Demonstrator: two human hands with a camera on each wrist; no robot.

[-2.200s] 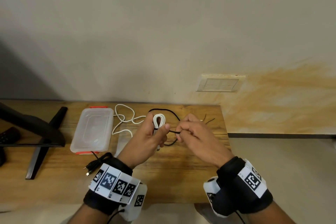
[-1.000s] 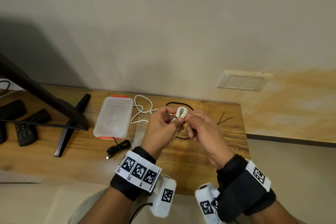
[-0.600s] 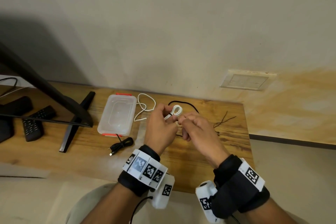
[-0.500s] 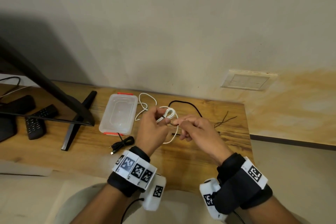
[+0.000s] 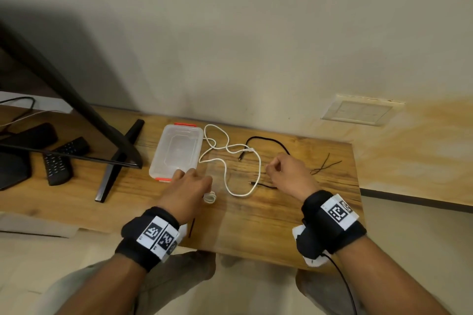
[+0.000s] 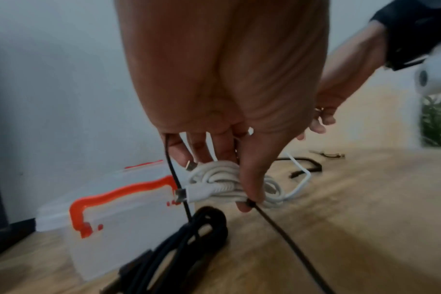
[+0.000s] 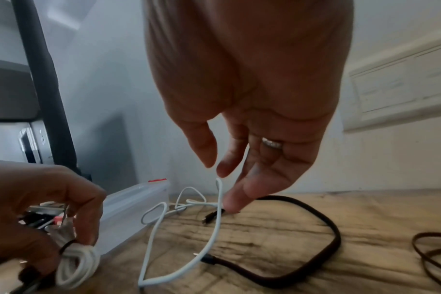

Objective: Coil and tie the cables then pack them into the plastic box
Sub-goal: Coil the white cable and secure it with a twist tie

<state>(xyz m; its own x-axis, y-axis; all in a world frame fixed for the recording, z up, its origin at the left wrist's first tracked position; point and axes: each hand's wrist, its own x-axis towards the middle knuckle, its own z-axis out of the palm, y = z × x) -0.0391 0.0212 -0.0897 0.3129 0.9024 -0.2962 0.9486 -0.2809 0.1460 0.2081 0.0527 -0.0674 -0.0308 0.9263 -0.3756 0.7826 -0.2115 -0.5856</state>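
Observation:
My left hand (image 5: 188,186) is down at the wooden table (image 5: 256,225), beside the near end of the clear plastic box (image 5: 176,152) with orange clips. Its thumb and fingers grip a white coiled cable (image 6: 214,177) with a thin black tie (image 6: 272,224) wound round it. Under that hand lies a black coiled cable (image 6: 189,248). My right hand (image 5: 284,174) hangs apart to the right, fingers relaxed and holding nothing, just above a loose white cable (image 5: 259,169). A loose black cable (image 5: 266,138) curves behind it.
Spare black ties (image 5: 323,166) lie at the table's right end. A black screen stand (image 5: 115,161) and remotes (image 5: 58,163) occupy the left. The wall with a socket plate (image 5: 358,111) closes the back. The table's front edge is near my wrists.
Both hands worked the white coil together in the air. Now the left hand has dropped to the table with the coil, and the right hand has let go and moved right.

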